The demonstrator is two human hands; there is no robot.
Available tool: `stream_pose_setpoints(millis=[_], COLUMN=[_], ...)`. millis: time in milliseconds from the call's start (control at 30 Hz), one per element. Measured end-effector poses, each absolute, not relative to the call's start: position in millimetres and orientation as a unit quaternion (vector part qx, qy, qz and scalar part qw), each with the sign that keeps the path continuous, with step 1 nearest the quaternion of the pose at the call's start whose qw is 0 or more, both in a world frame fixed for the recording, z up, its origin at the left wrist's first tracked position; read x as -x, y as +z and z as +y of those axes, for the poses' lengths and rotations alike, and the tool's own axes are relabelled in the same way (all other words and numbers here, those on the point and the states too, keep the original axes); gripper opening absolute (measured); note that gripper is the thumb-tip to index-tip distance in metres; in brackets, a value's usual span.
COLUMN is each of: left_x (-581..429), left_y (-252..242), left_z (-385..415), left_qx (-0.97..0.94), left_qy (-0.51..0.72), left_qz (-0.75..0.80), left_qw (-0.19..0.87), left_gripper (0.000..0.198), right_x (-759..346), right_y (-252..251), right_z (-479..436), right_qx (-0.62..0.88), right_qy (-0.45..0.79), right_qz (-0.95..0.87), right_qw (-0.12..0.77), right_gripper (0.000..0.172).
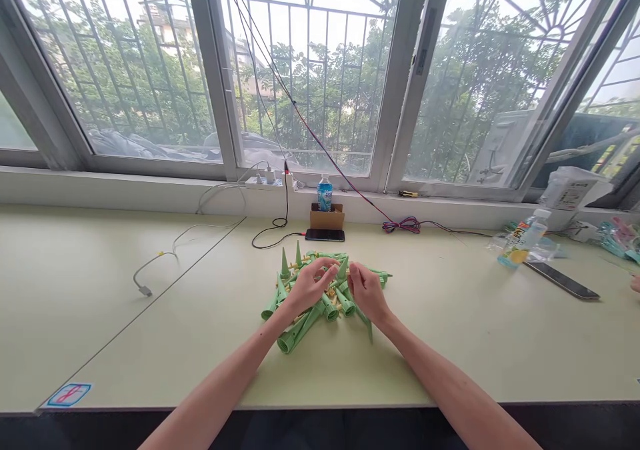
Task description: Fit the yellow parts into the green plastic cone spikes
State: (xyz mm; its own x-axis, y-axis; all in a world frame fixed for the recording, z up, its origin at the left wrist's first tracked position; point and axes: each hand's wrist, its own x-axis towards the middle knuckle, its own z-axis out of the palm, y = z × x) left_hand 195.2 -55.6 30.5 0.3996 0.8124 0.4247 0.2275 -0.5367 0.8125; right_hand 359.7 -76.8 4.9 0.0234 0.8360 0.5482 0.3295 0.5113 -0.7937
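A pile of green plastic cone-shaped spikes [300,327] with hollow round ends lies on the table, and small yellow parts [330,293] are mixed in among them. Above the pile, one green spike [343,270] points upward between my two hands. My left hand [311,285] has its thumb and fingers curled together at the left side of that spike, gripping it. Close by on the right, my right hand [369,293] is closed in a pinch. Its fingers hide most of what they hold, which I cannot make out.
Behind the pile lie a black phone [325,235] and a small cardboard box [327,218] with a blue bottle [325,193]. Cables [403,224] run along the back. At right are a drink bottle [524,238] and another phone [563,280]. A white cable [145,290] lies left.
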Motion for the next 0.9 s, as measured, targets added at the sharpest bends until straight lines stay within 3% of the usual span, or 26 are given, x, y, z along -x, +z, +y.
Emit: stream_pose_setpoints(millis=[333,733,900], left_x=[-195,-190,-190], left_y=[30,39,40], left_z=[-52,-59,-60], left_qx=[-0.759,-0.737,-0.751], left_qy=[0.37,0.354,0.369], left_qz=[0.367,0.351,0.34], left_qw=[0.39,0.456,0.429], left_gripper=[0.063,0.048,0.037], right_x=[-361,-361,-361], right_y=[8,4,1], right_z=[-80,-79,-76], right_qx=[0.415,0.388,0.389], right_qy=[0.202,0.252,0.267], right_qz=[-0.702,-0.699,-0.687], right_qw=[0.542,0.545,0.553], right_gripper=[0.044,0.04,0.042])
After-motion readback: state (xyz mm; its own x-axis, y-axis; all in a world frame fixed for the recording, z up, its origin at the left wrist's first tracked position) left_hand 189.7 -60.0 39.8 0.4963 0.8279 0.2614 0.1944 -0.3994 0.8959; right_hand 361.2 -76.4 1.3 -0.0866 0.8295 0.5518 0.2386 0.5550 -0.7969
